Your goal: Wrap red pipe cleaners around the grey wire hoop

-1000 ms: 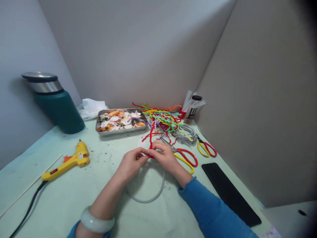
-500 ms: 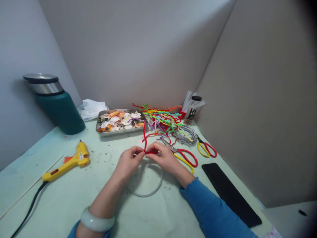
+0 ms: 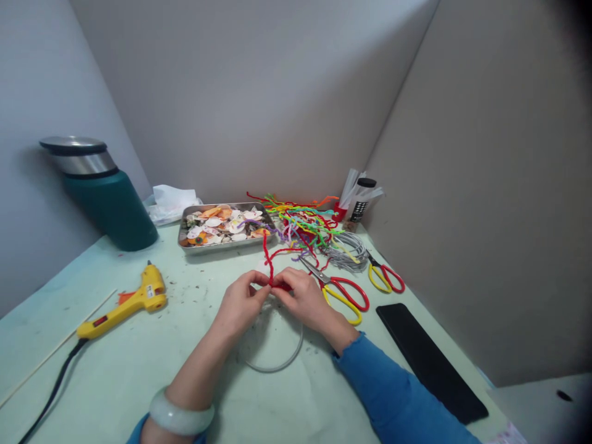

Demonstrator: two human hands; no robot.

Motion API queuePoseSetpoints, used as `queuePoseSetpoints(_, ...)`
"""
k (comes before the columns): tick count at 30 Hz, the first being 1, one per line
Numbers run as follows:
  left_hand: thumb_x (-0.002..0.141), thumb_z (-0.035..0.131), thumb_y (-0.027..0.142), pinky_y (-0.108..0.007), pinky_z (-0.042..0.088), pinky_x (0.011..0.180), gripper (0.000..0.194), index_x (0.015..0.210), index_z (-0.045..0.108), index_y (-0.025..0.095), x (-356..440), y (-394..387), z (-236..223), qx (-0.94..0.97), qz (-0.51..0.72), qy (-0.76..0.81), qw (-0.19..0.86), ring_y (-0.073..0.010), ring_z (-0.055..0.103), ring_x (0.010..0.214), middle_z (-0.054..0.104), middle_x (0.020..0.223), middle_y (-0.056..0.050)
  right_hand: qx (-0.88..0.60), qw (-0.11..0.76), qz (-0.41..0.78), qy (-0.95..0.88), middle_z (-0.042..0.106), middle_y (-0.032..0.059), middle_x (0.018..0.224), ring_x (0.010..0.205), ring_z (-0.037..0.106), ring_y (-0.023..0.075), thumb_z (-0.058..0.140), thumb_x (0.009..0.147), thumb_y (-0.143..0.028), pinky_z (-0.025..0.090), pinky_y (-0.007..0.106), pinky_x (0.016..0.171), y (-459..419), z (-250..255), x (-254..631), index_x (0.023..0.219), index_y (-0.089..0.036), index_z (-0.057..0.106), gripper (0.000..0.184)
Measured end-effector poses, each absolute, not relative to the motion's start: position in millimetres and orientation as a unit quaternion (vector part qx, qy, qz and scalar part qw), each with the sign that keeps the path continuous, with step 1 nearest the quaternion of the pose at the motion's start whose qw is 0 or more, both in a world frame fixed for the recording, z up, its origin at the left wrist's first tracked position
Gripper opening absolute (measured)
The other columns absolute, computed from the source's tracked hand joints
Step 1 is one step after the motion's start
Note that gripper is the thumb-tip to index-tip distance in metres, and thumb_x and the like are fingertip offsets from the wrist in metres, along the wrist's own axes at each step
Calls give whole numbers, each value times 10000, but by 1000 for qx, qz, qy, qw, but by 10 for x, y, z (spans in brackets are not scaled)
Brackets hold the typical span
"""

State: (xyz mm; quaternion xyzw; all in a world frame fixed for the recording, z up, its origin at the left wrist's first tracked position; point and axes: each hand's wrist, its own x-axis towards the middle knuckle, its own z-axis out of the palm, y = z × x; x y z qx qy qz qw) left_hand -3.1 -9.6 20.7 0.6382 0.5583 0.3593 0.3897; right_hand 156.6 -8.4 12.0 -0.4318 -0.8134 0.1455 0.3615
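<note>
Both hands meet over the table, pinching a piece of red yarn (image 3: 267, 253) whose loose end sticks up above the fingers. My left hand (image 3: 243, 302) is closed, thumb against forefinger, at the yarn's lower end. Right beside it, my right hand (image 3: 303, 296) is closed on the same yarn, a red bit of which shows under its fingers. A thin grey wire ring (image 3: 277, 370) hangs or lies below the hands, its upper part hidden by them; whether the fingers also grip it cannot be made out. Scissors (image 3: 345, 296) with red and yellow handles lie just right of my right hand.
Behind the hands are a metal tray (image 3: 222, 250) of shells, a heap of coloured yarn (image 3: 305, 222) and a wire coil (image 3: 351, 253). A yellow glue gun (image 3: 134, 305) and a green bottle (image 3: 111, 209) stand left. A second pair of scissors (image 3: 386, 277) and a black slab (image 3: 430, 361) lie right.
The fingers have shifted slightly and closed nearer together on the red yarn. Its upright end has tipped a little to the left, and the ring sits slightly lower.
</note>
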Motion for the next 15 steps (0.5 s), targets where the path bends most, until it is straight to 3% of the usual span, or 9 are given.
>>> queuePoseSetpoints(5,716,561,344,-232,377,572,177,723,586,169,-32,-86,218,648,397,538,366,-136,514,615,603,706,-10,-426,347,144,-823,615,28,821,792,537,154,583,824,-181,362,271,722,-91,98,1545,833,-172,592,16)
queuePoseSetpoints(15,726,570,321,-207,320,508,162,682,540,168,-30,-36,117,610,430,504,435,-104,422,558,504,617,27,-438,305,123,-837,597,31,791,757,520,152,543,853,-190,352,271,699,-139,190,1519,809,-162,545,52)
